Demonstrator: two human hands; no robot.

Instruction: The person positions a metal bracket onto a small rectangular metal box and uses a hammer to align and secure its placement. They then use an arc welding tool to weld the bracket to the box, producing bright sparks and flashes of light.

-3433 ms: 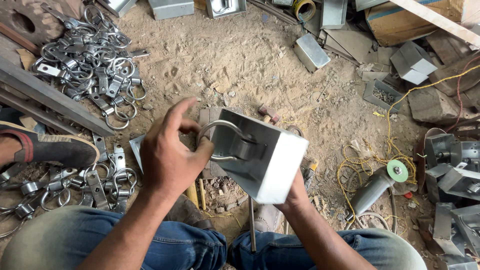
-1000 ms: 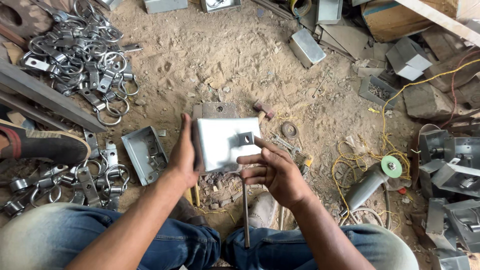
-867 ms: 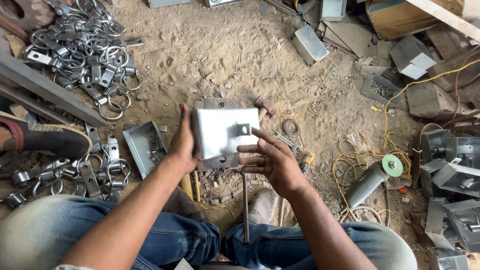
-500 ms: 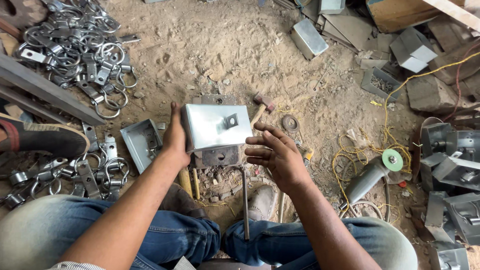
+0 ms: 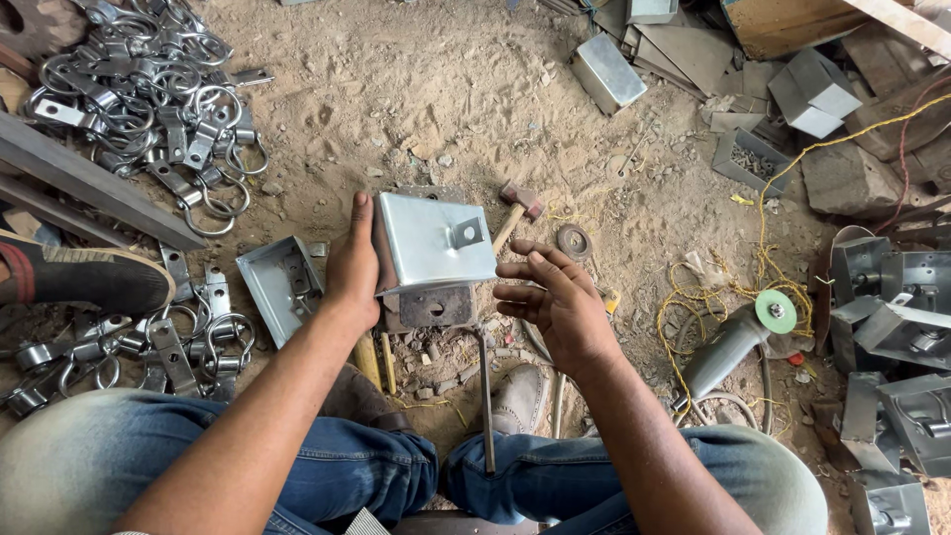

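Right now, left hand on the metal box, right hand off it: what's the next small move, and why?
Probably reach the right hand over to the hammer. The left hand steadies the metal box on the rusty plate, the right hand is open and holds nothing, and the hammer lies just beyond the box.

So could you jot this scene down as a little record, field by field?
setting: sandy ground strewn with metal parts
left hand: grips the left edge of a shiny metal box
right hand: open, fingers spread, just right of the box, not touching it
under the box: rusty plate with a hole
behind the box: hammer
to the right: angle grinder with yellow cord
upper left: pile of metal rings
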